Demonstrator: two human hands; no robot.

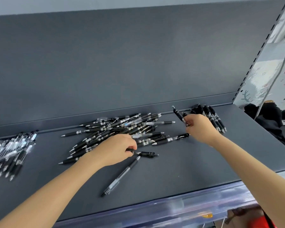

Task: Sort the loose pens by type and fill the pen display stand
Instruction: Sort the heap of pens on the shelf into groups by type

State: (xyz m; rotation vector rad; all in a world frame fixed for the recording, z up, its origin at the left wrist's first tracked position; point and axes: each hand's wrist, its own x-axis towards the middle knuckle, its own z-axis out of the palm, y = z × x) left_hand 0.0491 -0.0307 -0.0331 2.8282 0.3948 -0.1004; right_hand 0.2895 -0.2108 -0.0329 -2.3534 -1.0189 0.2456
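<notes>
A jumbled heap of loose black pens (122, 127) lies in the middle of a dark grey shelf (171, 170). My left hand (117, 148) rests on the heap's near edge, fingers pinched on a black pen (146, 154). My right hand (199, 127) is further right, holding black pens (179, 114) that stick up past its fingers. Behind it a small row of solid black pens (215, 117) lies by the back wall. A sorted bunch of clear-barrel pens (11, 150) sits at the far left. One clear pen (120, 176) lies alone in front.
The shelf has a low back lip (72, 119) and a tall grey back panel. A slotted upright (260, 51) bounds the right side. A clear price strip (171, 206) runs along the front edge. Dark clothing (270, 117) lies beyond the shelf's right end.
</notes>
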